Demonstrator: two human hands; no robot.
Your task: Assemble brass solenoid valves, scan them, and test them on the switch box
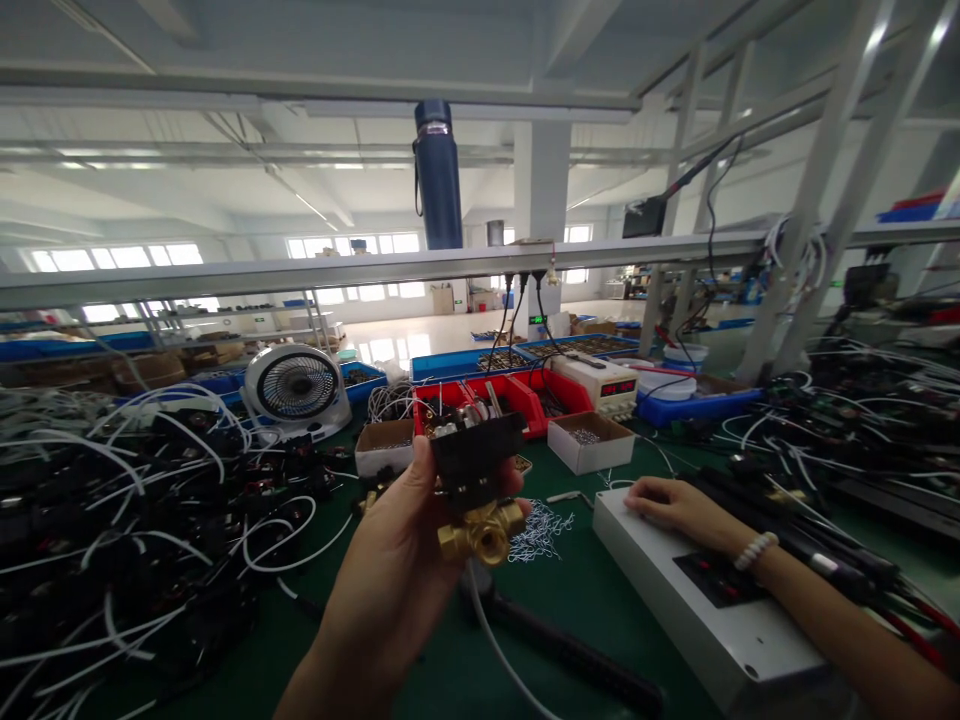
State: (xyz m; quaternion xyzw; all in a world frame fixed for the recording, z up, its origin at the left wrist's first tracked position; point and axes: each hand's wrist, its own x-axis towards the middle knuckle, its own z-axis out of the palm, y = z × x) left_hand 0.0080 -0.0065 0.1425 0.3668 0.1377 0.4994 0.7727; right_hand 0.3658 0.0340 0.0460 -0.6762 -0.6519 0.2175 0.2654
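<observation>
My left hand (397,560) is raised over the green bench and closed around a valve assembly (476,480): a black box-shaped actuator on top of a brass valve body, with a white cable hanging down from it. My right hand (671,505) rests palm down on the near end of a long white metal box (720,620), its fingers curled loosely on the top; nothing shows in it. A white bead bracelet sits on that wrist.
A heap of black actuators with white cables (127,520) fills the left side. A small white fan (294,388), red bins (517,400), cardboard boxes of small parts (589,440), loose wire clips (540,530) and a meter (604,385) lie behind. More cabled units (862,430) are at right.
</observation>
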